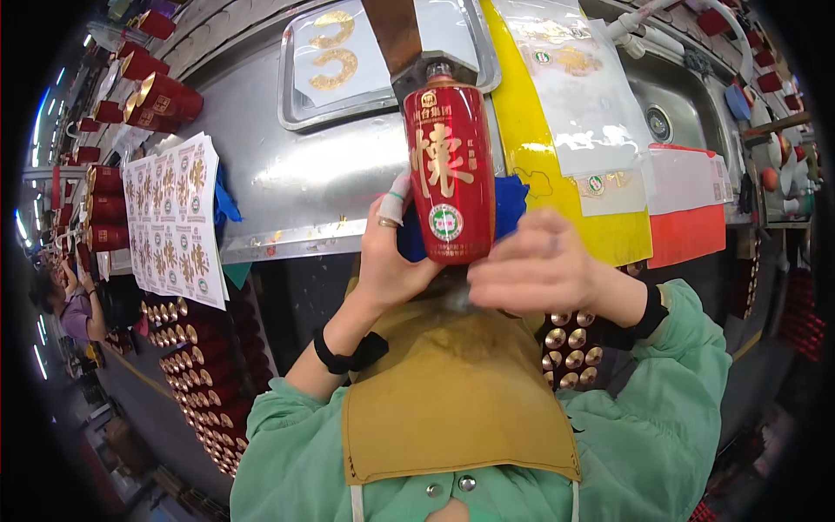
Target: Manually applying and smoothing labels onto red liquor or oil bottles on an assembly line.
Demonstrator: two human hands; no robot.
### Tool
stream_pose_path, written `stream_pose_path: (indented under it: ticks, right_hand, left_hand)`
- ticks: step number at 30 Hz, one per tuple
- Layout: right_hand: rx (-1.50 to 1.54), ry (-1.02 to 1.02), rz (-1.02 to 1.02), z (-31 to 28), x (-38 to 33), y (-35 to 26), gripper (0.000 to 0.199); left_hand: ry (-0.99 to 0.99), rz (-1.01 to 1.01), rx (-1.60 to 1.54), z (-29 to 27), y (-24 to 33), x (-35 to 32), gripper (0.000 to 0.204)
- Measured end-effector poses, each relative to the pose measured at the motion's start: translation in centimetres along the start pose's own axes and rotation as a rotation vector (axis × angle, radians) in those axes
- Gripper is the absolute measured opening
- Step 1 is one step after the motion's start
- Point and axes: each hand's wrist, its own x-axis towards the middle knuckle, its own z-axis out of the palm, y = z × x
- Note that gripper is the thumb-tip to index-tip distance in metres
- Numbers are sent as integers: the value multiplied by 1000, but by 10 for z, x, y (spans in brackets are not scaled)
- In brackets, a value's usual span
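Observation:
A red bottle point(450, 174) with gold characters and a round green-and-white sticker lies in front of me, its neck against a metal stand point(396, 35). My left hand point(391, 252) is closed round its lower left side; one finger wears a white wrap point(393, 203). Close to the bottle's lower right end is my right hand point(541, 271), fingers stretched out and slightly blurred. I cannot tell whether they touch the bottle. A blue cloth point(511, 204) shows behind and beside the bottle.
At the left hang printed sheets of gold characters point(174, 217). A metal tray point(291, 109) holds gold pieces on white paper. On the right lie a yellow sheet point(522, 130), transfer sheets point(578, 96) and a red sheet point(687, 235), beside a sink point(670, 104). Red bottles point(165, 100) stand far left.

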Motion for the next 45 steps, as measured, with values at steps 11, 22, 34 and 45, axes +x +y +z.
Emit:
stream_pose_path:
  ticks: [11,22,34,45]
  right_hand:
    - [-268,160,481,-12,33,-30,27]
    - [-139,-5,175,-4,34,-46,30]
    - [-286,118,442,-7,26,-42,33]
    - [-176,125,185,-3,41,-16,26]
  left_hand:
    - [94,256,259,-13,26,-1,92]
    - [126,183,178,0,22,-5,90]
    - [165,230,165,0,21,-6,95]
    - [205,194,95,3,34,-2,107]
